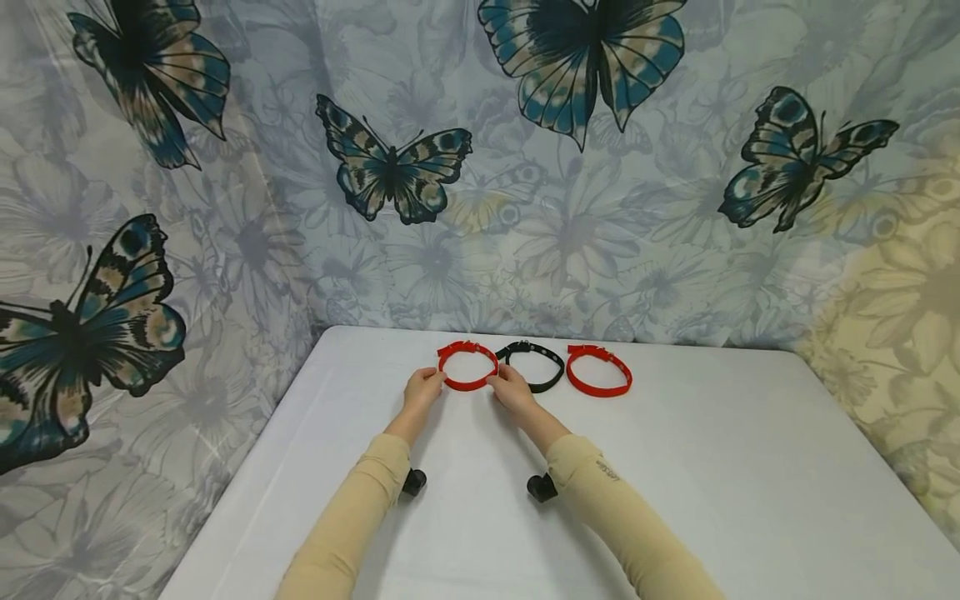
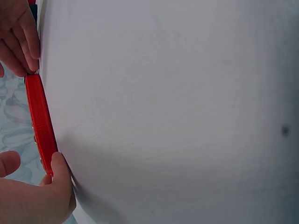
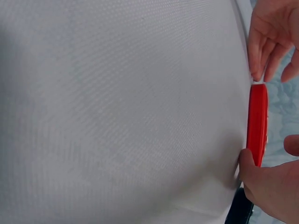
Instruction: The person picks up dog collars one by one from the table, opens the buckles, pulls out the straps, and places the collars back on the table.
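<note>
A red buckled collar (image 1: 468,387) lies on the white table, curved into a ring with its buckle at the far side. At its left edge is my left hand (image 1: 425,388), fingertips against the strap. My right hand (image 1: 513,390) touches the right edge of the same collar. In the left wrist view the red strap (image 2: 41,119) runs between both hands, with straight fingers at its far end. The right wrist view shows the strap (image 3: 257,121) from the other side, a digit touching its near end. A black collar (image 1: 553,382) lies just beyond my right hand, partly hidden by it.
Another red collar (image 1: 600,390) lies to the right of the black one, in the same row. The white table (image 1: 720,483) ends at a butterfly-patterned cloth (image 1: 420,283) close behind the collars. Small black devices (image 1: 542,487) sit at both wrists.
</note>
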